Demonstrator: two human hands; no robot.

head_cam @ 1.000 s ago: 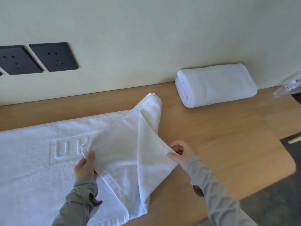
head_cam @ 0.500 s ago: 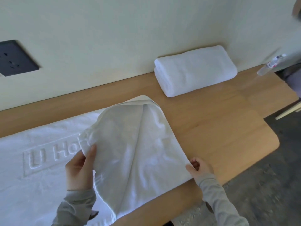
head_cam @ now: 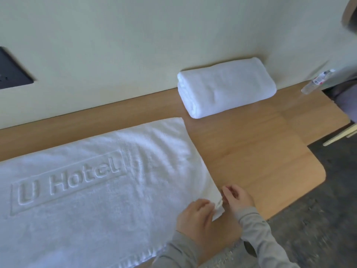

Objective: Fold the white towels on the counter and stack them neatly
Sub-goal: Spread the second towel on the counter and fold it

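A large white towel [head_cam: 92,190] embossed with "U Hotel" lies spread flat on the wooden counter [head_cam: 251,161], reaching off the left edge of the view. My left hand [head_cam: 195,219] and my right hand [head_cam: 236,196] meet at its near right corner, and both pinch the cloth there. A second white towel [head_cam: 226,88] sits folded into a thick block against the wall at the back right, apart from both hands.
A clear plastic bottle [head_cam: 316,81] lies at the counter's far right end. A dark socket plate [head_cam: 11,72] is set in the wall at the left. The counter's rounded corner [head_cam: 318,176] drops to dark floor at the right.
The folded-over right end of the towel has been laid out flat, uncovering the whole embossed text. Both hands came together at the near right corner.
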